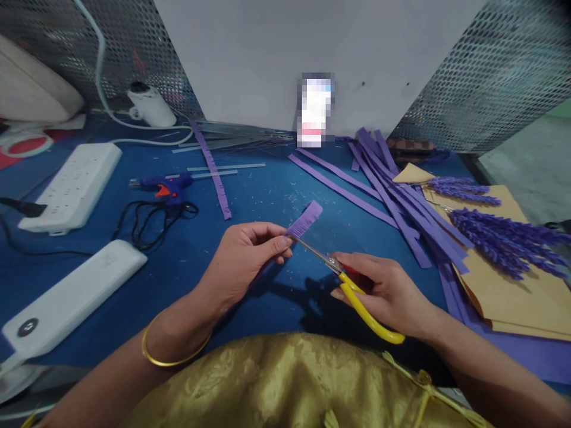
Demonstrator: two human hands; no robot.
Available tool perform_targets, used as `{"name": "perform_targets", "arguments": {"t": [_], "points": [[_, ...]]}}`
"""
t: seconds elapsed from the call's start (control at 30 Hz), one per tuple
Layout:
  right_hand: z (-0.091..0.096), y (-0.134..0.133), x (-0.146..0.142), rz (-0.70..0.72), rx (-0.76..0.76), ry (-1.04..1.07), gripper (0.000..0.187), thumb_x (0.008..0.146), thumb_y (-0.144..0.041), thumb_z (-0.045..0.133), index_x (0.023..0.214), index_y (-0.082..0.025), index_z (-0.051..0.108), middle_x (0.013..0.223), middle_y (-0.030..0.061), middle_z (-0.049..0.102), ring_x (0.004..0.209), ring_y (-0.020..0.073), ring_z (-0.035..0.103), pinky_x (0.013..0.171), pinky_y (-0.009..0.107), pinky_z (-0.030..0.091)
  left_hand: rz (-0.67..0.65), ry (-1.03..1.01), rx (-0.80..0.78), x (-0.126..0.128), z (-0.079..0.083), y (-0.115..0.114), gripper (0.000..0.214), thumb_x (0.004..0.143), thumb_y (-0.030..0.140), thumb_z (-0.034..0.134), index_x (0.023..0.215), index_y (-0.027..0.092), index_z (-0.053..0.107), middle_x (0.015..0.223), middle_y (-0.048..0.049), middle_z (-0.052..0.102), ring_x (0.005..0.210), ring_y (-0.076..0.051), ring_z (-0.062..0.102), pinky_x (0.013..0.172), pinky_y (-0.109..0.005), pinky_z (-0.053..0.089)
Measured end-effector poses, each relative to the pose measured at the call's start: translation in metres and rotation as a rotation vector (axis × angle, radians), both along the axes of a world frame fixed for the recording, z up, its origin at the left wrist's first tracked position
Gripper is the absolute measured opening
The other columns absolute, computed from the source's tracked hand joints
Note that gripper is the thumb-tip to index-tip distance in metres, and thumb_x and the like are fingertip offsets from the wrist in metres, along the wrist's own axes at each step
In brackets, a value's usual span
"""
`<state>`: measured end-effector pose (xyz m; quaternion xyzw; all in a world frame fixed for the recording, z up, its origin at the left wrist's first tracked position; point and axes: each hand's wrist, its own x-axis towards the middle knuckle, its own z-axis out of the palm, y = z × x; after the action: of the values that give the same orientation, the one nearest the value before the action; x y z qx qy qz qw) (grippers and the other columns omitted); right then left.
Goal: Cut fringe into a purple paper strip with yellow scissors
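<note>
Pinched in my left hand (250,255) is a short purple paper strip (307,217) with fine fringe cuts along one edge. It slants up and to the right from my thumb and fingers. My right hand (379,285) grips a pair of scissors (361,303) with yellow handles. Their metal blades point left, and the tips meet the strip close to my left thumb; I cannot tell how far apart the blades are. Another fringed purple strip (212,169) lies flat beyond my left hand. Small paper bits are scattered on the blue table (267,196).
At left are a blue glue gun (167,185) with a looped black cord, a white power strip (75,184) and a long white device (75,297). Long purple strips (392,190), purple flower stems (495,238) and tan paper (526,303) lie at right. A phone (316,110) leans against the back panel.
</note>
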<state>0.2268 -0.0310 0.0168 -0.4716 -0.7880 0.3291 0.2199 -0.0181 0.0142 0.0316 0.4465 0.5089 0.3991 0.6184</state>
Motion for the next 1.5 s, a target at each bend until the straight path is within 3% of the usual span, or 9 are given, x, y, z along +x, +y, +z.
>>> {"name": "perform_targets", "arguments": {"t": [0.13, 0.3, 1.17, 1.5], "points": [[-0.0013, -0.0002, 0.0010, 0.014, 0.035, -0.013, 0.039, 0.092, -0.044, 0.065, 0.122, -0.018, 0.066, 0.081, 0.0048, 0.067, 0.064, 0.0152, 0.054, 0.060, 0.028, 0.043, 0.003, -0.004, -0.001, 0.0000, 0.0000, -0.0002, 0.009, 0.071, 0.026, 0.080, 0.071, 0.018, 0.076, 0.061, 0.0006, 0.068, 0.054, -0.009, 0.055, 0.053, -0.021, 0.042], [-0.0017, 0.0007, -0.0018, -0.002, 0.008, 0.003, 0.040, 0.091, -0.042, 0.067, 0.122, -0.019, 0.066, 0.087, 0.0062, 0.068, 0.069, 0.0163, 0.058, 0.063, 0.027, 0.044, 0.005, -0.004, -0.019, 0.0001, -0.0004, 0.0002, 0.010, 0.070, 0.026, 0.081, 0.072, 0.017, 0.076, 0.061, 0.0003, 0.068, 0.054, -0.009, 0.055, 0.053, -0.020, 0.042], [-0.0026, 0.0014, -0.0010, 0.013, 0.009, 0.001, 0.038, 0.092, -0.044, 0.065, 0.120, -0.018, 0.067, 0.081, 0.0042, 0.066, 0.067, 0.0153, 0.056, 0.063, 0.026, 0.043, -0.010, -0.030, -0.011, -0.0001, -0.0022, -0.0009, 0.008, 0.075, 0.025, 0.077, 0.072, 0.017, 0.076, 0.063, 0.0001, 0.068, 0.055, -0.008, 0.055, 0.054, -0.018, 0.042], [-0.0065, 0.0016, -0.0006, -0.033, -0.102, 0.089, 0.041, 0.090, -0.047, 0.067, 0.120, -0.020, 0.069, 0.099, 0.0081, 0.072, 0.083, 0.0205, 0.066, 0.074, 0.029, 0.053, -0.004, -0.088, -0.045, 0.0012, -0.0030, 0.0011, 0.009, 0.071, 0.025, 0.080, 0.072, 0.017, 0.076, 0.064, -0.0006, 0.069, 0.056, -0.009, 0.056, 0.056, -0.020, 0.043]]}}
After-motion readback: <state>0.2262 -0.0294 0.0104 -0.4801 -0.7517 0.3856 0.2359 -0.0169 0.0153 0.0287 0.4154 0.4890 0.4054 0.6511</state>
